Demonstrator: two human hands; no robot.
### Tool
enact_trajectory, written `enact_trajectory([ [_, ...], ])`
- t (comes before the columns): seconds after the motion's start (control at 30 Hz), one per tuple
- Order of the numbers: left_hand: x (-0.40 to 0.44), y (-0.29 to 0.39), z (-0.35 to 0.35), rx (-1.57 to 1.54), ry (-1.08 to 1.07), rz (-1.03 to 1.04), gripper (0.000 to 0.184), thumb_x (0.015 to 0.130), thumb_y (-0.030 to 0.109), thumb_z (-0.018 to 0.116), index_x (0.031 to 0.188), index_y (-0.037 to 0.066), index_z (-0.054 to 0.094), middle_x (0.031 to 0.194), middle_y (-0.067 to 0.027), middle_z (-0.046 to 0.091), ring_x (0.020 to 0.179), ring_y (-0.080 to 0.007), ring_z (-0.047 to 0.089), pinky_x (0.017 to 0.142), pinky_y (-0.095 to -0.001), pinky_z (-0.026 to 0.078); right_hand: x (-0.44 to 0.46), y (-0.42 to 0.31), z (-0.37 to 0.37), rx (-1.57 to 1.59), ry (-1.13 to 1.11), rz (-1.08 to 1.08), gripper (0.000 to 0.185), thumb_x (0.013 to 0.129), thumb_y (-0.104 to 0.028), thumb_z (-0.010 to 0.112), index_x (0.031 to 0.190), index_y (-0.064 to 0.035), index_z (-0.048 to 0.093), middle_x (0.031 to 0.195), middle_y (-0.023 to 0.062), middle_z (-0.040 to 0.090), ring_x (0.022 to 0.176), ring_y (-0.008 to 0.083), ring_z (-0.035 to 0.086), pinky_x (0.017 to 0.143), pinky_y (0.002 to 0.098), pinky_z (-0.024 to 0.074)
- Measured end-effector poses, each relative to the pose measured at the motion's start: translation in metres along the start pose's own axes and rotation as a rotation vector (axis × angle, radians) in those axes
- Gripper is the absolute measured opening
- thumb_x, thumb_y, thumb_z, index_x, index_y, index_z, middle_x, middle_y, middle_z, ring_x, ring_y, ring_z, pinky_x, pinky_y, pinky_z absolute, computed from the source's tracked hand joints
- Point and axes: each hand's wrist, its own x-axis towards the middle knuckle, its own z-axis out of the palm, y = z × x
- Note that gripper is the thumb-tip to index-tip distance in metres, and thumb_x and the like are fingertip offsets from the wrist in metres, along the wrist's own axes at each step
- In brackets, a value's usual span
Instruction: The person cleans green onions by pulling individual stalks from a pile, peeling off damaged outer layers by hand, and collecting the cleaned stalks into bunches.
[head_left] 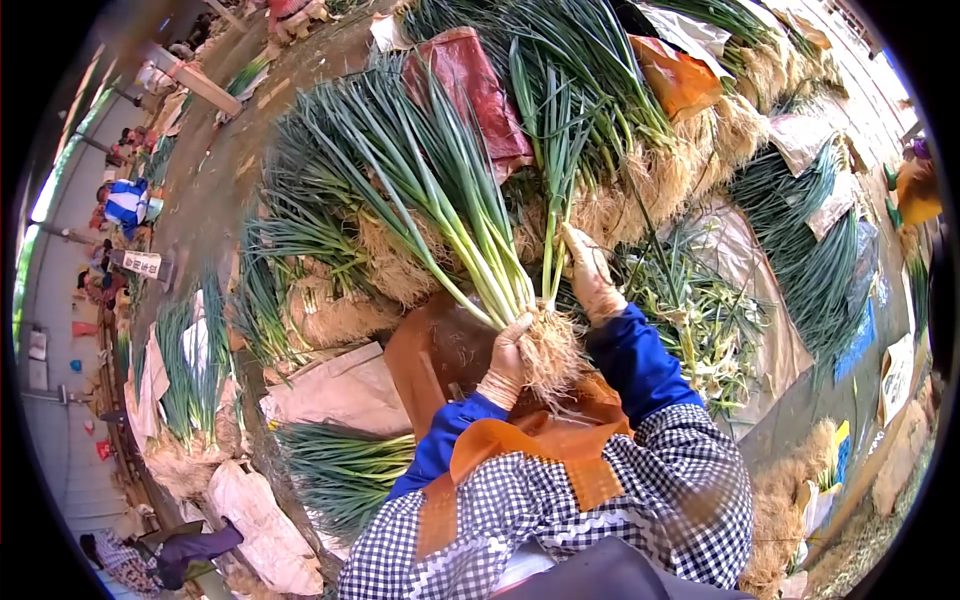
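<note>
My left hand [506, 366] is closed round the lower white stalks of a bunch of green onions [478, 240], just above their roots. The long green leaves fan up and to the left, and the pale tangled roots [550, 352] hang over my lap. My right hand [592, 278] is closed on a smaller clump of green onion stalks [553, 235] at the right side of the bunch, its thumb along the stalks. Below both hands lies an orange-brown apron [480, 448].
Large heaps of green onions [590, 90] with matted roots lie ahead, partly under a red sheet [470, 95]. Trimmed leaves [690, 330] are scattered at right. A cut pile [345, 470] lies at lower left, beside a beige sack [345, 392]. Another person [160, 555] is at far lower left.
</note>
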Motion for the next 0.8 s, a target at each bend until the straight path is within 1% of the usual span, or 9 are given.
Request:
enact_trajectory([
  [0.13,0.006,-0.012,-0.008,0.008,0.055,0.013,0.030,0.080,0.008,0.056,0.109,-0.001,0.055,0.098,-0.0135,0.061,0.089,-0.0244,0.059,0.085,-0.0356,0.048,0.012,0.057,0.001,0.026,0.317,-0.244,0.023,0.091,-0.020,0.054,0.076,-0.0030,0.057,0.066,-0.0039,0.051,0.060,0.0093,0.044,0.055,0.0227,0.0359],
  [0.17,0.010,-0.017,-0.009,-0.004,0.095,0.036,0.029,0.081,0.008,0.055,0.109,-0.002,0.055,0.098,-0.0129,0.061,0.090,-0.0237,0.059,0.084,-0.0354,0.048,-0.009,0.041,0.002,-0.451,0.392,-0.280,0.021,0.090,-0.014,0.054,0.072,-0.0034,0.055,0.062,-0.0019,0.049,0.057,0.0097,0.043,0.051,0.0236,0.0335],
  [0.23,0.009,-0.017,-0.005,0.035,0.120,0.057,0.029,0.082,0.008,0.054,0.109,-0.002,0.055,0.099,-0.0128,0.061,0.090,-0.0236,0.059,0.084,-0.0358,0.048,-0.042,0.058,-0.019,-0.435,0.065,-0.545,0.028,0.087,-0.018,0.056,0.064,-0.0060,0.047,0.053,0.0060,0.039,0.048,0.0144,0.044,0.045,0.0298,0.0332],
  [0.27,0.006,-0.013,0.001,0.046,0.128,0.064,0.029,0.081,0.008,0.054,0.109,-0.002,0.055,0.099,-0.0130,0.061,0.090,-0.0241,0.059,0.084,-0.0363,0.048,-0.058,0.055,-0.040,-0.941,-0.126,-0.779,0.029,0.085,-0.021,0.058,0.062,-0.0075,0.045,0.052,0.0092,0.043,0.045,0.0235,0.048,0.043,0.0349,0.0361],
  [0.37,0.008,-0.005,-0.002,-0.008,0.089,0.006,0.032,0.081,0.007,0.055,0.111,-0.004,0.054,0.100,-0.0147,0.060,0.090,-0.0262,0.060,0.085,-0.0389,0.049,-0.103,0.026,-0.104,-1.365,-0.503,-0.216,0.028,0.082,-0.029,0.060,0.062,-0.0107,0.054,0.057,0.0088,0.052,0.049,0.0240,0.053,0.043,0.0350,0.0393],
  [0.47,0.004,0.001,0.003,-0.021,0.011,-0.076,0.035,0.080,0.005,0.056,0.113,-0.003,0.052,0.103,-0.0138,0.059,0.095,-0.0255,0.058,0.089,-0.0382,0.047,-0.081,0.038,-0.190,-2.053,-0.668,0.481,0.044,0.082,-0.051,0.049,0.092,-0.0125,0.067,0.082,0.0106,0.066,0.077,0.0244,0.064,0.066,0.0325,0.0494],
  [0.53,0.001,0.001,0.002,-0.057,-0.030,-0.106,0.035,0.080,0.004,0.055,0.114,-0.003,0.052,0.105,-0.0130,0.059,0.098,-0.0246,0.057,0.091,-0.0372,0.045,-0.068,-0.005,-0.134,-1.590,-0.245,0.248,0.040,0.084,-0.039,0.058,0.110,-0.0085,0.062,0.095,0.0133,0.066,0.093,0.0192,0.061,0.073,0.0294,0.0484],
  [0.6,0.005,0.001,-0.001,0.133,-0.007,-0.139,0.034,0.081,0.003,0.054,0.115,-0.002,0.052,0.106,-0.0124,0.059,0.099,-0.0236,0.057,0.092,-0.0354,0.045,-0.068,-0.012,-0.069,-0.285,-0.064,0.097,0.033,0.086,-0.031,0.058,0.103,-0.0026,0.059,0.094,0.0092,0.064,0.090,0.0167,0.058,0.073,0.0298,0.0469],
  [0.8,-0.001,-0.003,-0.009,0.259,-0.119,-0.123,0.031,0.084,0.004,0.054,0.114,-0.001,0.051,0.101,-0.0108,0.059,0.097,-0.0218,0.058,0.089,-0.0336,0.045,-0.046,0.069,-0.023,-0.065,-0.195,-0.054,0.013,0.084,-0.005,0.058,0.095,0.0000,0.053,0.085,0.0054,0.057,0.076,0.0117,0.052,0.068,0.0273,0.0459],
])
